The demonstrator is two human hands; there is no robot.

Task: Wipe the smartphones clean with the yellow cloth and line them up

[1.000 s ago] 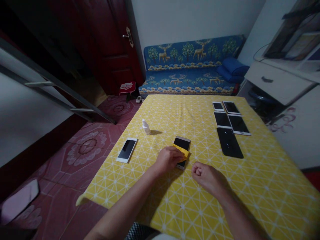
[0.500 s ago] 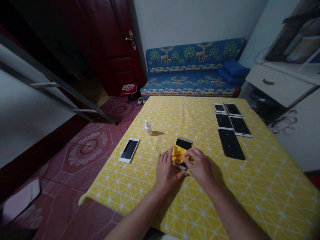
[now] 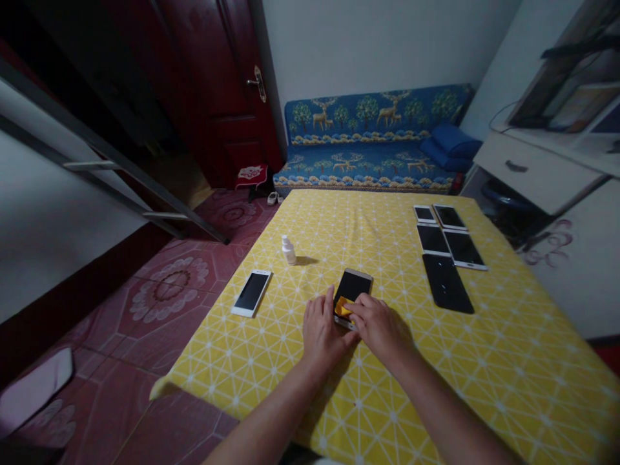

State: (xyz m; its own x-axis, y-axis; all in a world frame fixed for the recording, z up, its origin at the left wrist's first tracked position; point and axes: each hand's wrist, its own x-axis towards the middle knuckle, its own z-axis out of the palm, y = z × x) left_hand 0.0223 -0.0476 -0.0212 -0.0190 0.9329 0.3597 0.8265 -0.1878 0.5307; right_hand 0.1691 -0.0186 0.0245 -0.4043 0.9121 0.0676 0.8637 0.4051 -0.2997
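Gold-framed smartphone [image 3: 353, 287] is lying face up on the yellow lattice-print tablecloth [image 3: 252, 368], roughly midway across the table, with its dark screen showing at the far end and its near end hidden behind the person's hands. Yellow cleaning cloth [image 3: 342, 307] is sitting on the lower part of the screen, mostly covered, with only a small crumpled patch showing. The right hand [image 3: 376, 329] is reaching in from the right, its fingertips [image 3: 356, 309] bearing on the cloth; whether they are pinching it or only pressing cannot be told. The left hand [image 3: 323, 336] is resting just beside the phone's left edge with its fingers apart, and the view does not show whether it is gripping the phone. The two hands are close together, almost meeting over the near end. To the left, a white-framed smartphone [image 3: 251, 293] is lying face up, and a small white dropper bottle [image 3: 289, 250] is standing upright farther back. Five more phones [image 3: 445, 245] are lying at the far right, their details hard to make out in the dim light.
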